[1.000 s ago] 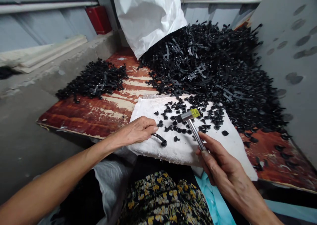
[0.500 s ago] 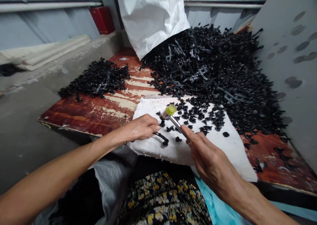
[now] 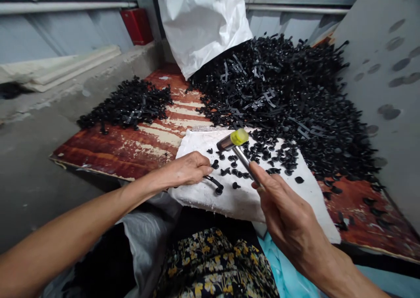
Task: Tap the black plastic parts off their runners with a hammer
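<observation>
My left hand rests on a folded white cloth, its fingers on a black plastic strip with a round fastener head. My right hand grips a small steel-handled hammer with a yellow soft tip, its head raised above the cloth. Several loose black plastic fasteners lie scattered over the cloth beneath the hammer. A large heap of black plastic fasteners and strips rises beyond the cloth.
A smaller black heap sits on a worn red-painted board. A white sack spills into the large heap, with a grey perforated panel to the right. Below the cloth are a floral fabric and blue fabric.
The hammer has swung left from its position a second ago and now lifts higher above the cloth. My left hand stays on the strip.
</observation>
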